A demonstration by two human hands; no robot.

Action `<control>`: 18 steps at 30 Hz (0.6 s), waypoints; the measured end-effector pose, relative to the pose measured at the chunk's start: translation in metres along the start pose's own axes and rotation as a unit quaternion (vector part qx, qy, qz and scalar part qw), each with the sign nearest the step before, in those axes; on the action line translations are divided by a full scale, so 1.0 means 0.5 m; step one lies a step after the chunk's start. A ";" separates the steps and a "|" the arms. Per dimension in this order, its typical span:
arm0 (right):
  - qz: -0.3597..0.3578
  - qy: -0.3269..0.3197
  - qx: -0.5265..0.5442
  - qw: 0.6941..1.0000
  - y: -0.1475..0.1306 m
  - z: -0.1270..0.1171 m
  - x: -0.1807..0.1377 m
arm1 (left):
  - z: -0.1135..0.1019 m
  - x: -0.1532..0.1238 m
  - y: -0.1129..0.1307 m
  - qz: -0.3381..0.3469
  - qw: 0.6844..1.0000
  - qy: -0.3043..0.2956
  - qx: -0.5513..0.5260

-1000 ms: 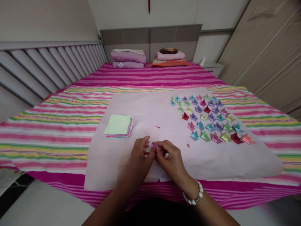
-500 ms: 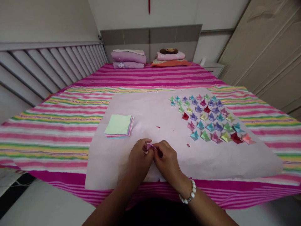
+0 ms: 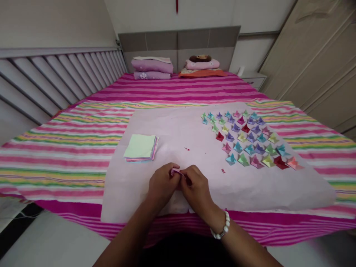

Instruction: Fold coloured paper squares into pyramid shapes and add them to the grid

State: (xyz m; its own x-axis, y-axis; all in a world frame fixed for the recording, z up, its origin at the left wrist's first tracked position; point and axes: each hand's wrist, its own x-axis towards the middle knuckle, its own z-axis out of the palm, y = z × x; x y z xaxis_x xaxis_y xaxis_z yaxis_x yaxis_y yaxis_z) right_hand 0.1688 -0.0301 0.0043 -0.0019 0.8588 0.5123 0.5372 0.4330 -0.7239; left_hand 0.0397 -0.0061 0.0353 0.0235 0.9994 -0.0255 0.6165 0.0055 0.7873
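My left hand (image 3: 162, 184) and my right hand (image 3: 196, 187) meet over the near edge of a pale pink sheet (image 3: 194, 129) spread on the bed. Between their fingertips they pinch a small pink folded paper piece (image 3: 176, 172), mostly hidden by the fingers. A white bead bracelet (image 3: 222, 230) circles my right wrist. A stack of square coloured papers (image 3: 141, 148) with a light green top sheet lies to the left of my hands. Several small folded paper shapes (image 3: 247, 139) in many colours sit in rows at the right of the sheet.
The bed (image 3: 83, 148) has a pink, green and yellow striped cover. Folded bedding and pillows (image 3: 151, 68) lie by the headboard. A slatted rail (image 3: 55, 81) runs along the left, a wardrobe (image 3: 319, 55) stands at the right. Two tiny red scraps (image 3: 186, 149) lie on the sheet.
My hands have drawn slightly closer together and nearer to me, fingers closing tighter around the pink paper piece. The left fingers, spread a second ago, are now curled.
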 end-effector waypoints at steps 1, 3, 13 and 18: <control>-0.001 0.002 0.002 1.000 0.000 0.000 0.000 | -0.001 0.003 -0.002 0.007 1.000 -0.005 -0.015; -0.001 0.002 0.009 1.000 0.001 0.000 0.001 | -0.003 0.009 -0.005 0.014 0.998 -0.034 -0.049; 0.020 0.001 0.014 1.000 0.003 -0.001 0.002 | -0.006 0.012 -0.002 0.052 0.993 -0.092 -0.046; 0.046 0.007 0.040 0.998 0.003 -0.012 0.010 | -0.011 0.007 0.001 0.029 0.993 -0.099 -0.056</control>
State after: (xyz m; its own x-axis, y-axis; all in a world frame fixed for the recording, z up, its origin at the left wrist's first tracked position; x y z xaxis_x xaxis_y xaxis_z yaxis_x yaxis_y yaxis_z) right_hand 0.1747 -0.0269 0.0086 0.0561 0.8928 0.4470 0.4647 0.3729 -0.8031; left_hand 0.0356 -0.0022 0.0390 0.2169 0.9721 -0.0895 0.5177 -0.0368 0.8548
